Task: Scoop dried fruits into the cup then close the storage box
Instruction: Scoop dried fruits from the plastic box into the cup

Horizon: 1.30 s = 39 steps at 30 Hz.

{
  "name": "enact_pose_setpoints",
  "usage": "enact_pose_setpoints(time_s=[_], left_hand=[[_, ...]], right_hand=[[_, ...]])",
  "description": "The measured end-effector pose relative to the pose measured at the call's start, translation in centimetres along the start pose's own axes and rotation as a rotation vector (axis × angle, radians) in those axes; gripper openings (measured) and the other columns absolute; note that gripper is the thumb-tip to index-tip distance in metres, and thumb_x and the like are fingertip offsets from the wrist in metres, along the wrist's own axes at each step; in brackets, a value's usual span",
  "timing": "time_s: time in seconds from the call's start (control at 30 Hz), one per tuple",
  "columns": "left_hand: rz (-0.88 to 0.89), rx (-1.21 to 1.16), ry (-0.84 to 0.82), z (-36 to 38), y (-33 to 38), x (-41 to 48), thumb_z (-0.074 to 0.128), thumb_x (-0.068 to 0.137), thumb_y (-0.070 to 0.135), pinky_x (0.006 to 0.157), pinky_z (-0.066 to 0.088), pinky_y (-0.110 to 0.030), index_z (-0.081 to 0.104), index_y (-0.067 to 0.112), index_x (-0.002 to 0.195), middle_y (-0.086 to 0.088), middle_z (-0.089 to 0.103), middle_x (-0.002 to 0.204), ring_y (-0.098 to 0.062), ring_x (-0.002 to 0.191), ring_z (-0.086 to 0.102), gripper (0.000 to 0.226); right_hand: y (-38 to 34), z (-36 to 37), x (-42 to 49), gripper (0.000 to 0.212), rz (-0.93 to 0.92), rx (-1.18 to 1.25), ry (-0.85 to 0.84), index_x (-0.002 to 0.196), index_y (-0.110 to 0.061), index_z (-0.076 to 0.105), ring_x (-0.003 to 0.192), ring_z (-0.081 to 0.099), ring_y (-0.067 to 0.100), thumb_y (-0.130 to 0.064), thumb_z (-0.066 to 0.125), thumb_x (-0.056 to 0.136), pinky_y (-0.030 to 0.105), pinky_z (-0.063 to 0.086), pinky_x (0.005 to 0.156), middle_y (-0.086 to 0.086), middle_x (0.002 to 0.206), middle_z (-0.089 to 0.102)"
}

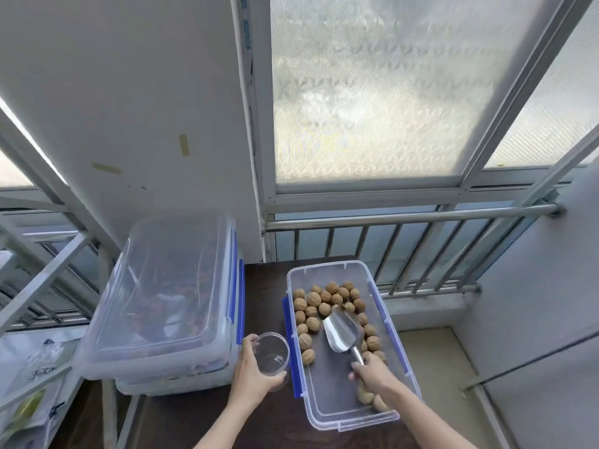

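An open clear storage box (387,322) with blue clips lies on a dark table and holds several walnuts (313,299), mostly in its far half. My right hand (372,372) grips the handle of a metal scoop (342,328), whose empty bowl rests inside the box among the walnuts. My left hand (254,372) holds an empty clear plastic cup (271,353) just left of the box. A clear lid (168,277) lies tilted on top of other boxes to the left.
Stacked clear boxes with blue clips (168,374) stand left of the dark table (259,280). A metal railing (411,218) and frosted window are behind. A metal rack (42,286) stands at the far left.
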<state>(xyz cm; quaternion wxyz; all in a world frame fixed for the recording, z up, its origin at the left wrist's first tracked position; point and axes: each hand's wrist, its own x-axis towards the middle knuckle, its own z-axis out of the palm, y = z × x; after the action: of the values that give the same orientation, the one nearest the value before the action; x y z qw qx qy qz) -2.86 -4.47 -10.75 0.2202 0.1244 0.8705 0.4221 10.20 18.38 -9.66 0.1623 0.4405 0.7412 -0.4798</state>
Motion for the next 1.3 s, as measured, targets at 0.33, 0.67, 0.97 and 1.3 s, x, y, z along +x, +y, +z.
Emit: enact_pose_setpoints(time_s=[0.33,0.67,0.97,1.3], left_hand=[[-0.01,-0.083,0.059,0.4,0.4,-0.6,0.089,0.049,0.023,0.085,0.038,-0.024,0.042,0.038,0.107,0.01,0.055,0.109,-0.005,0.101,0.053,0.076],[-0.074,-0.089,0.081,0.7,0.4,-0.9,0.087,0.043,0.036,0.086,0.04,-0.023,0.043,0.041,0.11,0.019,0.054,0.112,-0.001,0.105,0.052,0.08],[-0.103,-0.161,0.127,1.0,0.1,-1.0,0.087,0.037,0.038,0.08,0.038,-0.012,0.046,0.042,0.11,0.024,0.057,0.112,0.02,0.096,0.051,0.084],[0.137,-0.063,0.318,0.0,3.0,0.5,0.087,0.042,0.04,0.09,0.043,-0.024,0.047,0.034,0.117,0.012,0.055,0.113,-0.004,0.107,0.052,0.085]], right_hand=[[3.0,-6.7,-2.8,0.02,0.077,-0.428,-0.362,0.058,-0.017,0.051,0.036,0.044,0.002,-0.023,0.058,0.076,0.019,0.038,0.046,-0.007,0.041,0.05],[2.2,7.7,7.1,0.028,-0.031,-0.138,-0.221,0.08,-0.017,0.057,0.081,0.053,0.015,-0.032,0.04,0.095,0.023,0.04,0.072,0.006,0.089,0.057],[1.9,8.6,9.7,0.03,0.027,0.199,-0.052,0.057,-0.012,0.058,0.039,0.049,0.02,-0.032,0.058,0.081,0.026,0.039,0.042,0.005,0.046,0.052],[-0.8,-1.4,1.3,0.029,-0.219,-0.117,0.043,0.052,-0.02,0.053,0.059,0.049,0.009,-0.024,0.058,0.08,0.022,0.036,0.054,-0.005,0.055,0.051]])
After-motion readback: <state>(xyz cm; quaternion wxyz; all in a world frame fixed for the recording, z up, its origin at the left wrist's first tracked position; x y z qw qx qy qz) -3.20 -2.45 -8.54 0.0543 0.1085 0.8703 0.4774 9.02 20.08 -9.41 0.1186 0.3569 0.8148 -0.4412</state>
